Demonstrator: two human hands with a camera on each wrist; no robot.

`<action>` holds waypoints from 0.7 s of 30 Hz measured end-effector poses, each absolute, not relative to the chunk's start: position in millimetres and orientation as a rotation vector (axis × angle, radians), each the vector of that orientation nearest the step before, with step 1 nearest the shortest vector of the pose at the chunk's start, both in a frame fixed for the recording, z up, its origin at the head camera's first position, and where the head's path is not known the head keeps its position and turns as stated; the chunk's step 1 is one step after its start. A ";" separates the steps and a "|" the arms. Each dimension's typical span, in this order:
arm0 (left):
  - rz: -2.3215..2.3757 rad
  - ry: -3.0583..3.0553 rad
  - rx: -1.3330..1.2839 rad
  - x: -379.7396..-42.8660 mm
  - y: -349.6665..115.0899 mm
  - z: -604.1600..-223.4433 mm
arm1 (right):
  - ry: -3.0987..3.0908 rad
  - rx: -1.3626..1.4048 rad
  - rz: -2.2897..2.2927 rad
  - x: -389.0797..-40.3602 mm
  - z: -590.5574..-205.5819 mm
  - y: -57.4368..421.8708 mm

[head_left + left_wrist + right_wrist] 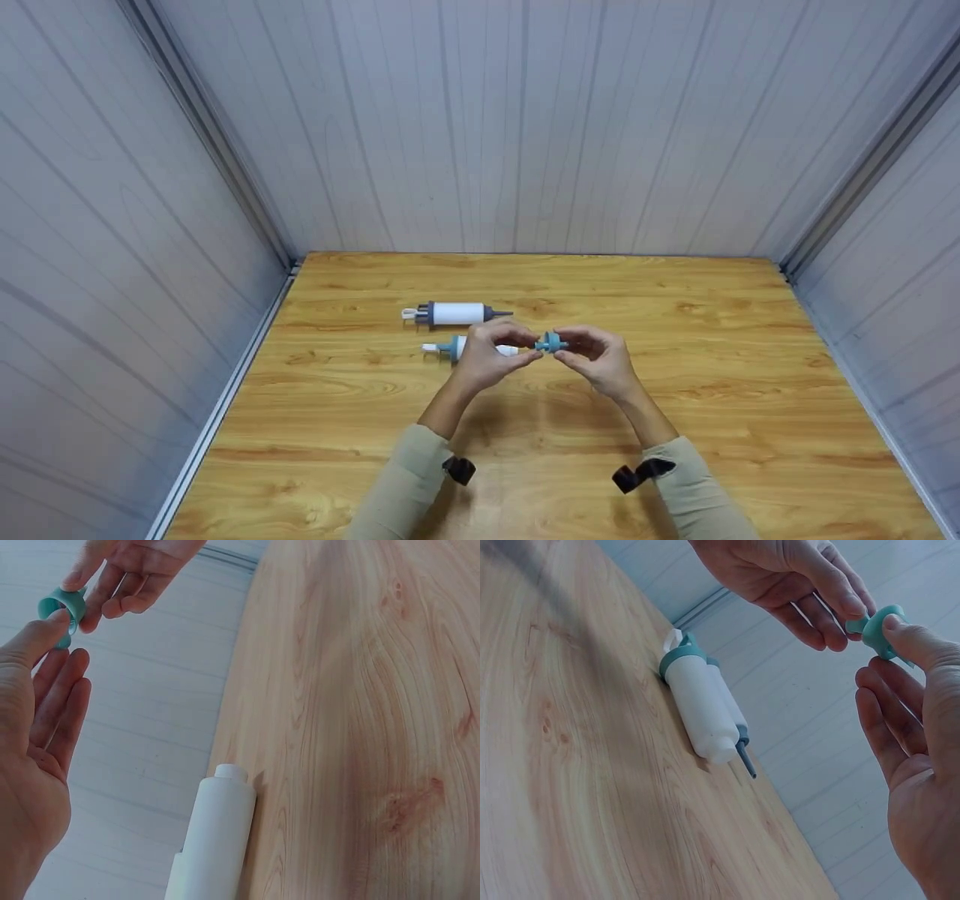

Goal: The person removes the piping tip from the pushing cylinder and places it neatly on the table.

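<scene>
Between my two hands, above the table, is a small teal nozzle cap (553,343) with a wide round collar and narrower ends. The left hand (487,356) pinches its narrow left end between thumb and fingertips. At the collar, the right hand (604,364) holds it with thumb and index finger, the other fingers loosely bent, as the right wrist view shows. Under the left hand lies a white tube (701,709) with a teal end ring (681,660) and a bare white neck (721,750); in the head view the hand covers its middle.
Just behind lies a second white tube (459,313) with dark grey ends and a thin grey nozzle (502,313). Both tubes rest on the wooden table (712,390), pale handles pointing left. Light panels (480,127) enclose the table at the back and sides.
</scene>
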State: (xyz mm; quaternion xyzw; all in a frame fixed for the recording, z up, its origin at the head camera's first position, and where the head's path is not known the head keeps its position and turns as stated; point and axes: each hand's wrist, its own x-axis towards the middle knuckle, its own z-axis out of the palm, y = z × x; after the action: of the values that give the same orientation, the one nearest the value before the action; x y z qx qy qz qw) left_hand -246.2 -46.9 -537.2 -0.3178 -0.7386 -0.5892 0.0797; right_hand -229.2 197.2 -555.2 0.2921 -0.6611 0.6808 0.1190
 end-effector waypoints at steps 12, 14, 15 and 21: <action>-1.771 -2.223 -0.931 -245.8 -51.7 -539.8 | -1.965 0.748 1.960 -227.0 -558.7 210.2; -1.774 -2.233 -0.920 -245.6 -52.1 -539.8 | -1.969 0.739 1.954 -226.7 -559.1 213.0; -1.775 -2.239 -0.911 -245.4 -52.1 -539.3 | -1.972 0.733 1.952 -226.4 -559.0 214.3; -1.773 -2.259 -0.873 -245.5 -50.2 -537.6 | -1.983 0.698 1.963 -226.3 -559.0 221.7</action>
State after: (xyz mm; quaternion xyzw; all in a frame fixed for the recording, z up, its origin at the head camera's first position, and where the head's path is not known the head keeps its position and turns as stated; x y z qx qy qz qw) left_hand -245.5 -50.2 -537.6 -0.2902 -0.7508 -0.5892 0.0699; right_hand -226.3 221.7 -559.0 0.2404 -0.6833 0.6766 0.1322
